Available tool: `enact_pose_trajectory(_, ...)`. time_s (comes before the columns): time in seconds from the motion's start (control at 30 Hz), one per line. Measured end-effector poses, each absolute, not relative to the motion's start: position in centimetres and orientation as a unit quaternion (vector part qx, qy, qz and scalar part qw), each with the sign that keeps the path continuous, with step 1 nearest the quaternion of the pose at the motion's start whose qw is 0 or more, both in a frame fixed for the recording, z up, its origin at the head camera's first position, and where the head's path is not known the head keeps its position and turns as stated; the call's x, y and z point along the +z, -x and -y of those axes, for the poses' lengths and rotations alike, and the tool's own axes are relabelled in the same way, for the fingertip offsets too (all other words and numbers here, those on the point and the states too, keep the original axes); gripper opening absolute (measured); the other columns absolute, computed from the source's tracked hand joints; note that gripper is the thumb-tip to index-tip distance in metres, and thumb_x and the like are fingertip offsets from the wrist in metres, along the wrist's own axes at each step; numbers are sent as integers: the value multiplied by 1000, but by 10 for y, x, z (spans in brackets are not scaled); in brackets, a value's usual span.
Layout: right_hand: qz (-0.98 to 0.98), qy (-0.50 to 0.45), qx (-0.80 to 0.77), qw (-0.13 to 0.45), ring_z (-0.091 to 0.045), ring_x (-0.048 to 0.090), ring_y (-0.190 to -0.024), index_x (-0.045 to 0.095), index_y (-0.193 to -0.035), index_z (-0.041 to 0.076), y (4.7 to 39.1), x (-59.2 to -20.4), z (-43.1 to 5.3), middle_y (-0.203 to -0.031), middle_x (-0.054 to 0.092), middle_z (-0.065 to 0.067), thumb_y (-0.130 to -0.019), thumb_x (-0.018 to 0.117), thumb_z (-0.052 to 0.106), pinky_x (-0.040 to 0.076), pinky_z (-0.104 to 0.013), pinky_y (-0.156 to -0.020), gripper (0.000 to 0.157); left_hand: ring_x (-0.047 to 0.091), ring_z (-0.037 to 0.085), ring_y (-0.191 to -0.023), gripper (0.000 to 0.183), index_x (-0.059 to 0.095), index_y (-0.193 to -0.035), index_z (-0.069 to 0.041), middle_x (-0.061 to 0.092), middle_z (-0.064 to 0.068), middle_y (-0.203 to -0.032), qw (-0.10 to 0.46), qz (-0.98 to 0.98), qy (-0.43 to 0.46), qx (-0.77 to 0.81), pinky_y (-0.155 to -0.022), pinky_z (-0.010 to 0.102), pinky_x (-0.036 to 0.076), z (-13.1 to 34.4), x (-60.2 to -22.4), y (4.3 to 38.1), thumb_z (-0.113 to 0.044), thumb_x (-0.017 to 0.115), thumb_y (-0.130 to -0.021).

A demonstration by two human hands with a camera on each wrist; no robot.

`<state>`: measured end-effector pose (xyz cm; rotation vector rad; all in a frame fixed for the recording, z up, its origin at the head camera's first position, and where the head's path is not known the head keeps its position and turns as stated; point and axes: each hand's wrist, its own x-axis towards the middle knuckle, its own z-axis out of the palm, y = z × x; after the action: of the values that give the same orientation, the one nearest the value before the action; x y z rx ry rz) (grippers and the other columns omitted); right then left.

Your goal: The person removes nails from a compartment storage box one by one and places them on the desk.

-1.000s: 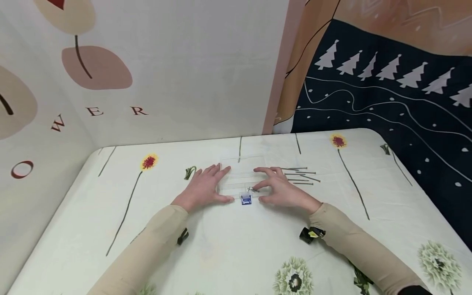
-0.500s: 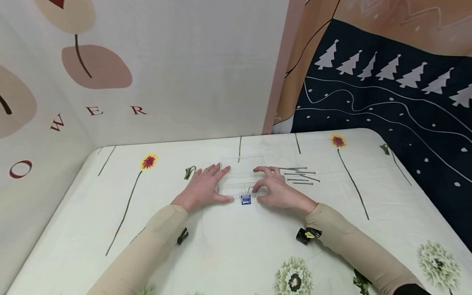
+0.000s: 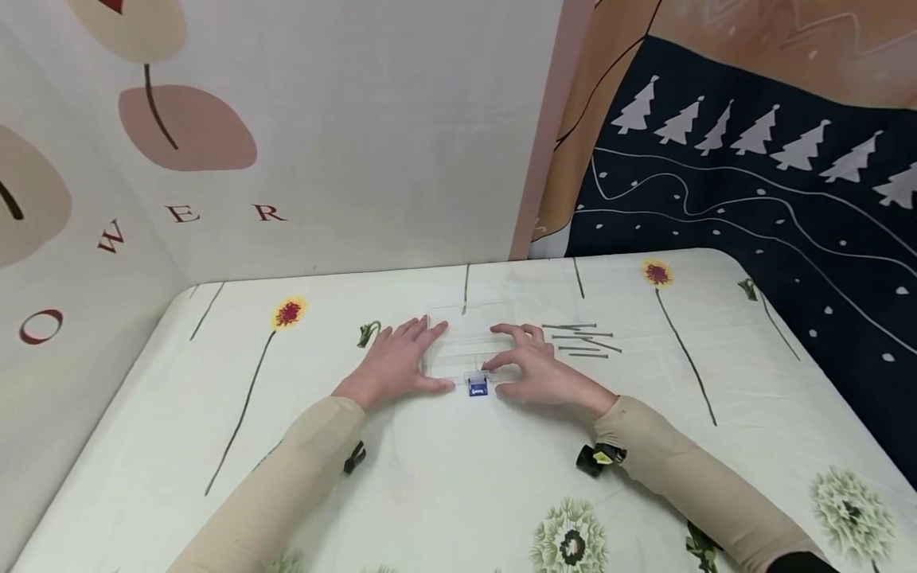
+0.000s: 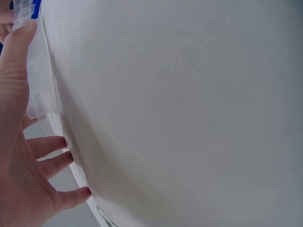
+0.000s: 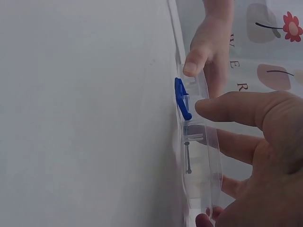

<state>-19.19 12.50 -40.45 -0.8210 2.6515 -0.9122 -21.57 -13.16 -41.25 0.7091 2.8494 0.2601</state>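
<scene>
A shallow clear plastic box [image 3: 458, 362] with inner dividers lies on the table, and a blue latch [image 3: 478, 388] is on its near side. My left hand [image 3: 394, 362] rests along the box's left side, fingers spread and thumb at the near edge. At the right part of the box, my right hand [image 3: 540, 370] has its index finger bent inside near the latch. Its thumb [image 5: 213, 109] is apart from that finger, close by the latch. One thin nail [image 5: 188, 158] shows through the clear wall in the right wrist view. The right fingertips partly cover the box's contents.
Several long nails [image 3: 589, 356] lie loose on the table just right of the box and right hand. A white flower-printed cloth [image 3: 430, 493] covers the table. Printed hanging cloths [image 3: 358, 159] stand behind and to the right.
My right hand has shifted slightly left, its index finger closer to the latch. Small nails seen at that fingertip earlier are now mostly covered. The left hand has stayed put.
</scene>
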Motion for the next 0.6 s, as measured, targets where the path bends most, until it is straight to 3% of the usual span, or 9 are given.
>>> enact_pose_trajectory(0.27, -906, 266, -314, 104, -51, 11, -133, 75, -98, 14, 191, -404, -117, -150, 30, -15, -76, 73, 11, 19, -70, -96, 23, 24, 38, -141, 99, 30, -153, -17, 25, 20, -155, 97, -963, -236, 91, -109, 62, 19, 133, -412, 216, -68, 66, -76)
enact_pose_trajectory(0.6, -907, 249, -325, 99, -46, 12, -133, 69, -87, 17, 191, -408, -117, -149, 31, -12, -76, 72, 10, 21, -62, -98, 14, 25, 38, -140, 99, 31, -153, -16, 26, 20, -154, 95, -962, -238, 93, -109, 62, 20, 132, -413, 215, -67, 67, -76)
